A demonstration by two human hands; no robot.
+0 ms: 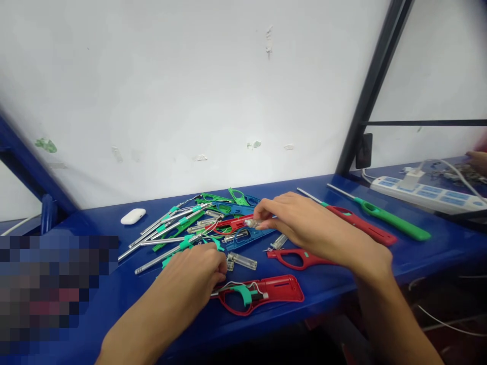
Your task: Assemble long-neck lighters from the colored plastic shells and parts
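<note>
The left hand [200, 266] is curled, back upward, its fingertips hidden. Farther off and to the right, the right hand [283, 213] pinches between thumb and forefinger, wrist [371, 258] bent. The bare left forearm [148, 314] and right forearm [393, 317] reach in from the near side.

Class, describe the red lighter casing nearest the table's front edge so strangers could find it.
Start at the blue table, along its front edge. Just right of the left hand lies a red lighter casing. Unlike the red casing behind it, this one holds a green trigger.
</note>
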